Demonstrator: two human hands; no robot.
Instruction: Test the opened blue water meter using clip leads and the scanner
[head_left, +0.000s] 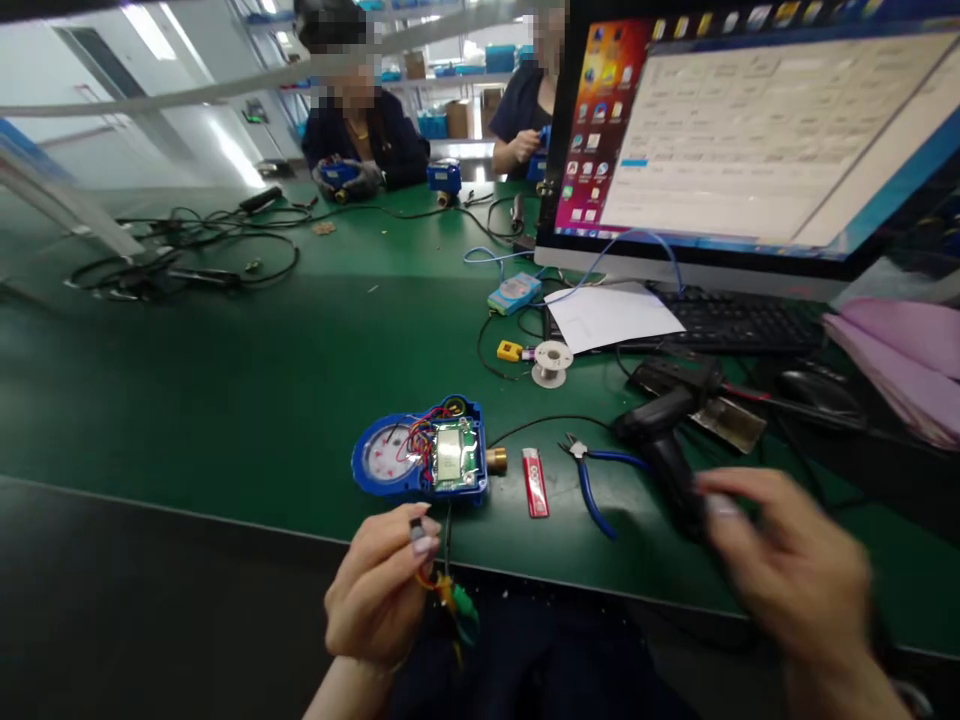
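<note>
Lower centre of frame: left hand [379,590] pinched shut on small dark part [415,527], thumb and forefinger tight, held just off the near edge of the bench [225,400]. Thin black lead [448,520] running from the pinch up to blue meter [420,455], lying flat just above, cover off, circuit board [454,455] and loose coloured wiring exposed. Orange-and-green clip [463,605] dangling below the fingers.

Lower right: right hand [787,575] blurred, fingers loosely spread, holding nothing, close over the grip of black gun-shaped tool [660,440] (contact not determinable). Between meter and tool, on the bench: red lighter [535,482], blue-handled cutters [596,480]. Further back: solder spool [552,362], keyboard [735,322]. Upper centre: two other persons seated, own blue meters before them.

Risks, as judged:
- Lead short; any pull of the left hand toward the body likely to drag the meter over the edge or tear a joint from the board.
- Dangling clip liable to snag on the bench edge.
- Blur on the right hand suggesting speed; possible knock of tool into cutters or lighter.
- Lighter beside a possibly hot tool (temperature not determinable): fire hazard.
</note>
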